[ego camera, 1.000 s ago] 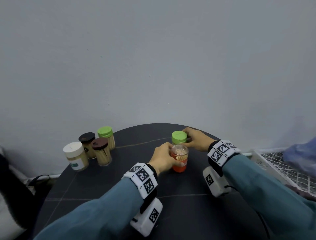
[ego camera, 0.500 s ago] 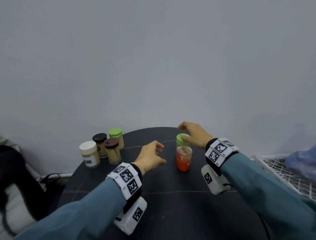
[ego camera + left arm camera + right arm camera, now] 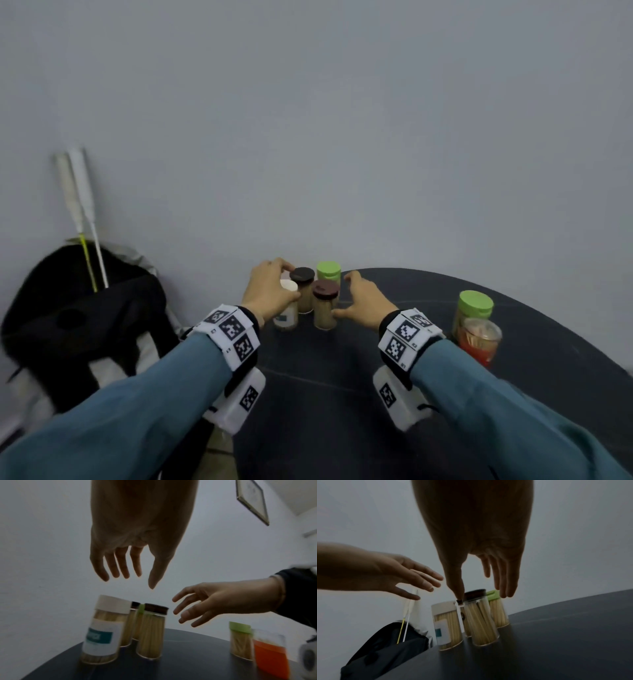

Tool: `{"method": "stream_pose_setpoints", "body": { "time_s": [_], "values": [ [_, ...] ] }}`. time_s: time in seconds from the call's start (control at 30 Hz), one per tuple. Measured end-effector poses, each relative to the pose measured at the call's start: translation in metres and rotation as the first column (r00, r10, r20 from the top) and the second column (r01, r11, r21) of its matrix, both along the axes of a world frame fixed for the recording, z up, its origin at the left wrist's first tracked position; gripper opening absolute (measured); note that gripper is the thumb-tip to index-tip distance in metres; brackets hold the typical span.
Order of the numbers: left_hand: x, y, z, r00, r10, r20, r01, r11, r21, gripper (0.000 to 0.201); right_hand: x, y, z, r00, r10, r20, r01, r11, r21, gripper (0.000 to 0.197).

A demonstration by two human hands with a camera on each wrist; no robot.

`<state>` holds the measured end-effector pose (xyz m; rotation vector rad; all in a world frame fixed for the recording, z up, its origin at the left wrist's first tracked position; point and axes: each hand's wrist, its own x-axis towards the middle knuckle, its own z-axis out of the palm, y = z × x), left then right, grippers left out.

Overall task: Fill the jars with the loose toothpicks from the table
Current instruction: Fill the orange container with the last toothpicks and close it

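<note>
We see four clear cylindrical jars clustered at lower centre of the head view, on the left end of the dark round table (image 3: 342, 394). All four stand upright, long axis vertical, lids up, and are packed with pale toothpicks standing on end. The white-lidded jar with a teal label (image 3: 287, 308) is nearest the table's left edge. The brown-lidded jar (image 3: 325, 305) stands just right of it. Behind them stand the black-lidded jar (image 3: 302, 284) and the green-lidded jar (image 3: 328, 271).

Our left hand (image 3: 269, 291) hovers over the white-lidded jar with fingers spread wide and relaxed, holding nothing; the left wrist view shows a gap between fingertips and lid. Our right hand (image 3: 363, 303) reaches in from the right with fingers also wide and empty. In the right wrist view its thumb overlaps the brown lid; we cannot tell whether it touches.

At the right of the frame, well apart from the cluster, a second green-lidded jar (image 3: 474, 311) and a red-banded clear jar (image 3: 479, 342) stand upright, just beside each other.

A black bag (image 3: 78, 308) lies off the table at left.
</note>
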<state>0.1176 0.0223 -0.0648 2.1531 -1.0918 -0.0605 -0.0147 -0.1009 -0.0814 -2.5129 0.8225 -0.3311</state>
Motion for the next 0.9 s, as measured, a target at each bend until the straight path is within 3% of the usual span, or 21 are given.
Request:
{"method": "stream_pose_setpoints", "body": {
  "time_s": [0.2,0.43,0.77,0.9],
  "values": [
    [0.024,-0.014,-0.022,0.986,0.063,-0.157,-0.041,0.989,0.139,0.077,0.038,-0.005,-0.017,0.996,-0.089,0.019,0.088,0.995,0.038,0.072],
    [0.026,-0.015,-0.035,0.968,0.053,-0.244,-0.041,0.998,0.051,0.056,0.043,-0.002,-0.024,0.992,-0.119,0.033,0.118,0.993,0.011,0.067],
    [-0.016,-0.012,-0.023,0.967,-0.115,-0.228,0.128,0.991,0.043,0.053,-0.040,-0.025,0.020,0.993,-0.111,0.035,0.112,0.992,-0.056,0.048],
    [-0.057,-0.032,-0.014,0.937,-0.245,-0.249,0.255,0.967,0.008,0.055,-0.084,-0.048,0.046,0.978,-0.144,-0.149,0.114,0.975,-0.189,0.053]
  ]
}}
